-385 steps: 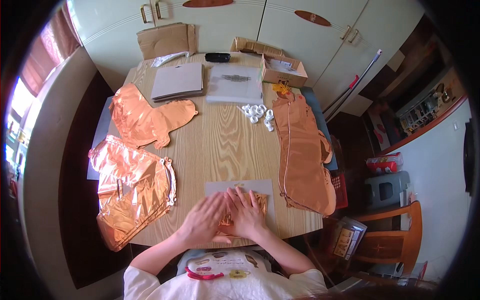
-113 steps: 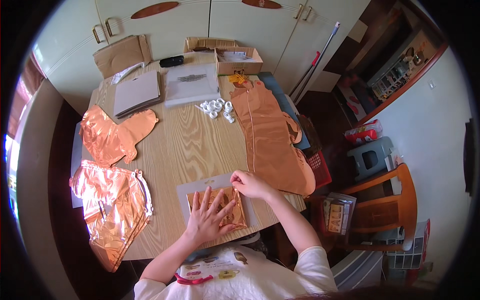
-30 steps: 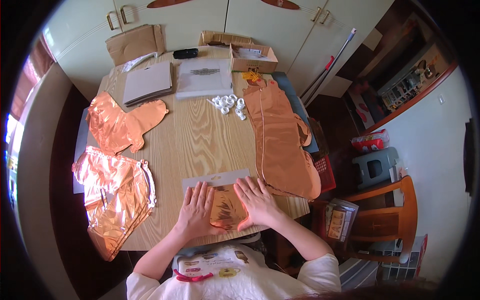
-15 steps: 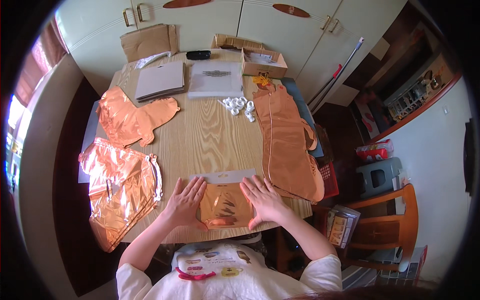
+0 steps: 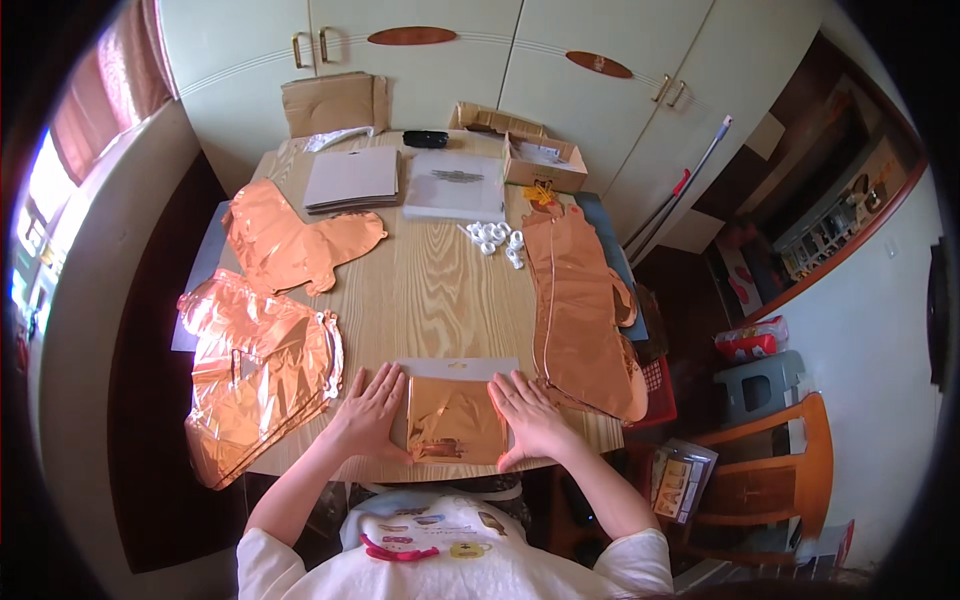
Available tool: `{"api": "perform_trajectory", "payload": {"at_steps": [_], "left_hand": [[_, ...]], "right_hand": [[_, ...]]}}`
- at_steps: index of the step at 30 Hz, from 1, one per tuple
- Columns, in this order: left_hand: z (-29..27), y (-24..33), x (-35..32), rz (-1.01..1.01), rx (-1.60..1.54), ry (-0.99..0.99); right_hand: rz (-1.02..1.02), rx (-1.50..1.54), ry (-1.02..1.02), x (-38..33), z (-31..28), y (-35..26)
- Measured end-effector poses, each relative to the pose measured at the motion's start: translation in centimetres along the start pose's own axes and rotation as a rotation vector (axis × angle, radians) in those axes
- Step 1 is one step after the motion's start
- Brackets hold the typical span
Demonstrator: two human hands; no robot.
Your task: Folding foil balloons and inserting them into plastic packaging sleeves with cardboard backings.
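A clear flat bag with a folded copper foil balloon inside lies at the near edge of the wooden table. My left hand rests flat, fingers spread, on the bag's left side. My right hand presses flat on its right side. Neither hand grips anything. The copper foil shows between the two hands.
Flat copper foil balloons lie on the left, upper left and right. Small white rings, a grey stack, a clear packet, cardboard boxes and a black remote sit farther back. A wooden chair stands at the right.
My hands have slid apart from the middle of the bag to its left and right edges, uncovering the foil. The head camera has shifted slightly.
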State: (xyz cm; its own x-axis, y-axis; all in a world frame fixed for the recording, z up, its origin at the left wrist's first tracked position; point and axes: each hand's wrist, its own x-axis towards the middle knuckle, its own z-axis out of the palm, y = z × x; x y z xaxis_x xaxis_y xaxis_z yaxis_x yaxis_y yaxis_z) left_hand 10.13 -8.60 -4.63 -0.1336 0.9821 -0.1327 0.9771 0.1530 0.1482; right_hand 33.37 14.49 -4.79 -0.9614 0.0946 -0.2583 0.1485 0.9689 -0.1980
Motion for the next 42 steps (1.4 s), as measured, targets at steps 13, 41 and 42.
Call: {"api": "perform_trajectory", "payload": {"at_steps": [13, 41, 42], "left_hand": [[1.2, 1.3, -5.2, 0.024, -0.124, 0.15], [0.9, 3.1, -3.9, -0.053, -0.197, 0.267], [0.8, 3.8, -3.3, -0.014, -0.153, 0.282]], "right_hand": [[0.031, -0.088, -0.018, 0.2, -1.9, -3.6], [-0.146, -0.024, 0.284, 6.9, 1.8, -6.1], [-0.15, -0.011, 0.281, 7.0, 1.8, -6.1]]}}
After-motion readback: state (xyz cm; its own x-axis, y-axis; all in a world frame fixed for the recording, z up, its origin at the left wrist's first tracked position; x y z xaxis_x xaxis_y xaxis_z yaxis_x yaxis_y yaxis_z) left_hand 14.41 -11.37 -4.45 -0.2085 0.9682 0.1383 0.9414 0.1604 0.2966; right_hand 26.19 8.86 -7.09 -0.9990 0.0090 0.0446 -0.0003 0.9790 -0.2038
